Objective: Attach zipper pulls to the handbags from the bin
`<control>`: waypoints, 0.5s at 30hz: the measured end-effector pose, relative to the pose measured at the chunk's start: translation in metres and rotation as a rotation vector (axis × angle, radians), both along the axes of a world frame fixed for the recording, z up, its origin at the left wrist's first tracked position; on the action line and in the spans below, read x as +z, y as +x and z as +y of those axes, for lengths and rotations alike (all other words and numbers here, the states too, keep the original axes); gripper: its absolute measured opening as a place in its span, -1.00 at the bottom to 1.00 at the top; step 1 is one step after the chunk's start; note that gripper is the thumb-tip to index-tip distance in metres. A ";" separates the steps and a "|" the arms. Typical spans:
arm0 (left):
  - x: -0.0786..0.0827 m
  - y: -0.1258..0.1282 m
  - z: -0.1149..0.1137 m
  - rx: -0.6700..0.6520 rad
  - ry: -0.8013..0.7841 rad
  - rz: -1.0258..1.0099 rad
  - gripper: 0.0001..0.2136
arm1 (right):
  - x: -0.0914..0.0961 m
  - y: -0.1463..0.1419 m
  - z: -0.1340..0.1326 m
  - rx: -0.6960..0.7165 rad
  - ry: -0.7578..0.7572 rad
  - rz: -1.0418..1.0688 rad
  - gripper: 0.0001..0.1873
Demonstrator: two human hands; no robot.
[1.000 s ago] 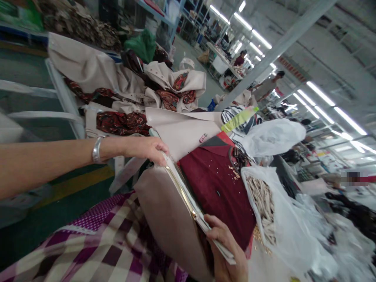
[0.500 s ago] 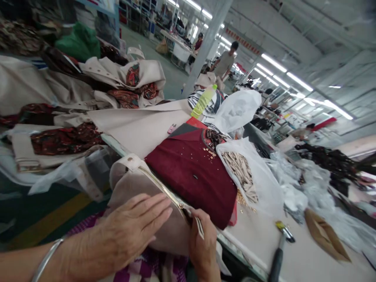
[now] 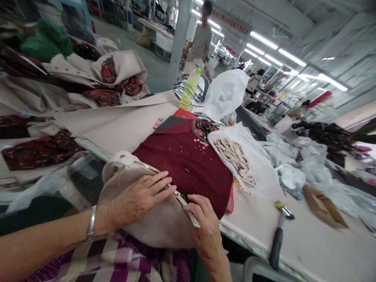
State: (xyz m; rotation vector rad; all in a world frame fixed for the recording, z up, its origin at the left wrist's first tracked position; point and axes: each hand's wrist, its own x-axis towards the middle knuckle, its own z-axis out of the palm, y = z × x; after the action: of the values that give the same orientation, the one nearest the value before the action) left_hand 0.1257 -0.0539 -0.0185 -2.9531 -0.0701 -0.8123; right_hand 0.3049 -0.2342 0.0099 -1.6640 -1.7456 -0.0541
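Observation:
A beige leather bag point(image 3: 158, 231) rests on the lap, leaning against the table edge, with a gold zipper point(image 3: 147, 167) along its top. My left hand point(image 3: 138, 199) lies across its upper side, fingers stretched out and touching the zipper. At the zipper's right end, my right hand point(image 3: 205, 221) has its fingers curled over the bag's top edge; its thumb is hidden. A narrow pale strip point(image 3: 190, 215) runs from the metal slider to these fingers. Behind the bag, a dark red cloth point(image 3: 188, 156) with small gold rings point(image 3: 201, 143) covers part of the table.
A hammer point(image 3: 279, 235) and a brown paper piece point(image 3: 324, 207) lie on the right. Beige strips point(image 3: 235, 160) sit on white plastic, near a yellow-green bottle point(image 3: 189, 89). More beige bags point(image 3: 96, 72) are piled left. A person point(image 3: 199, 39) stands beyond the table.
The view has shifted, so the table appears further left. My right hand now has its fingers over the bag's top edge, and my left hand still lies flat by the zipper.

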 end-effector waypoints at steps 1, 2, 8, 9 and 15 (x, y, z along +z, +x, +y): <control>-0.002 0.001 0.003 -0.034 -0.015 0.005 -0.59 | -0.002 0.001 -0.006 0.005 -0.045 0.002 -0.51; -0.002 0.002 0.005 -0.066 -0.027 0.008 -0.60 | -0.005 0.002 -0.011 0.006 -0.083 0.012 -0.49; 0.020 0.004 0.011 -0.159 -0.120 0.003 -0.74 | -0.019 -0.014 -0.017 0.027 -0.068 0.040 -0.72; 0.025 0.001 0.010 -0.175 -0.143 -0.001 -0.75 | -0.019 -0.017 -0.016 0.035 -0.035 0.007 -0.76; 0.068 -0.013 0.012 -0.183 -0.165 -0.085 -0.73 | 0.014 -0.027 -0.006 -0.055 0.149 -0.146 -0.70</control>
State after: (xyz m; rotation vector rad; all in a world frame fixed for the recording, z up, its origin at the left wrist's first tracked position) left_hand 0.1131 -0.0419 0.0495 -3.1137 0.1364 -1.0005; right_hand 0.2780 -0.2401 0.0237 -1.6330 -1.7562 -0.3312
